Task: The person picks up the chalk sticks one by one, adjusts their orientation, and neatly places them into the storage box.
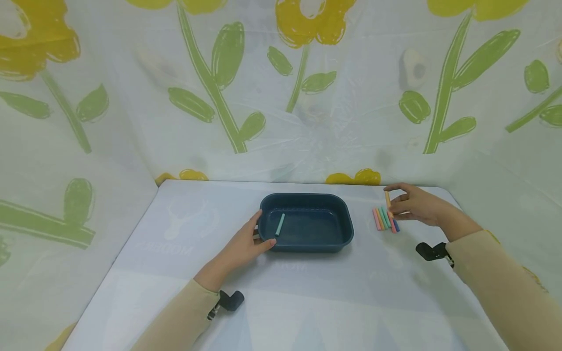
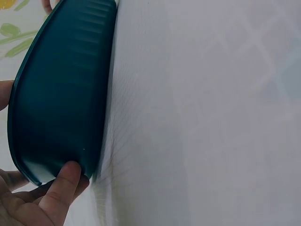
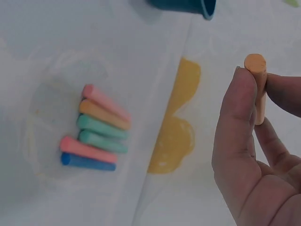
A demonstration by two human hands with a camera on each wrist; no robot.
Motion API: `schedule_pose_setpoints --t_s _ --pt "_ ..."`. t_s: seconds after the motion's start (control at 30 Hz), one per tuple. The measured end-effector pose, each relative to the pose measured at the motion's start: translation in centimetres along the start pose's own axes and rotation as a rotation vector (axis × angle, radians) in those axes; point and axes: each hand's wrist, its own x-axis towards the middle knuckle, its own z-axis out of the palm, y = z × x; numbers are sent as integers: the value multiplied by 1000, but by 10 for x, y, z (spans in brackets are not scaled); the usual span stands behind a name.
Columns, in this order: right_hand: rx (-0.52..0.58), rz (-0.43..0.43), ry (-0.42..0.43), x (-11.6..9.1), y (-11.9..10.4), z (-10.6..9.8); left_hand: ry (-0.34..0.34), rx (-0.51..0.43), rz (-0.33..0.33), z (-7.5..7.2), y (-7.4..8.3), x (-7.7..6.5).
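Note:
My left hand (image 1: 242,246) grips the left end of a dark teal plastic basin (image 1: 307,247), its thumb on the near side. In the left wrist view, fingers of the left hand (image 2: 49,200) lie around the basin's end wall (image 2: 61,103). One green chalk stick (image 1: 279,225) lies inside, toward the left. Raised above the table at the right, my right hand (image 1: 417,207) pinches an orange chalk stick (image 3: 255,66) between thumb and fingers. Below it, a pink chalk (image 3: 106,101), an orange one (image 3: 103,115), two green ones, another pink and a blue chalk (image 3: 88,161) lie side by side.
The white table (image 1: 175,253) carries faint printed patterns. Behind it and at the sides hangs a pale curtain (image 1: 351,122) with yellow flowers and green leaves. Small black devices (image 1: 431,251) are strapped at both wrists.

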Motion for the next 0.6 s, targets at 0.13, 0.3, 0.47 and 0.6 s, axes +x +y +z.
schedule_pose_setpoints --t_s 0.13,0.3,0.47,0.6 --pt "42 0 -13 1 -11 4 1 6 -5 0 2 -1" --pt "110 -17 -28 2 -22 10 0 5 -4 0 2 -1" --pt "181 -38 -49 5 -37 23 3 3 -3 0 1 -1" --pt "209 -44 -57 8 -48 36 4 -5 5 0 1 0"
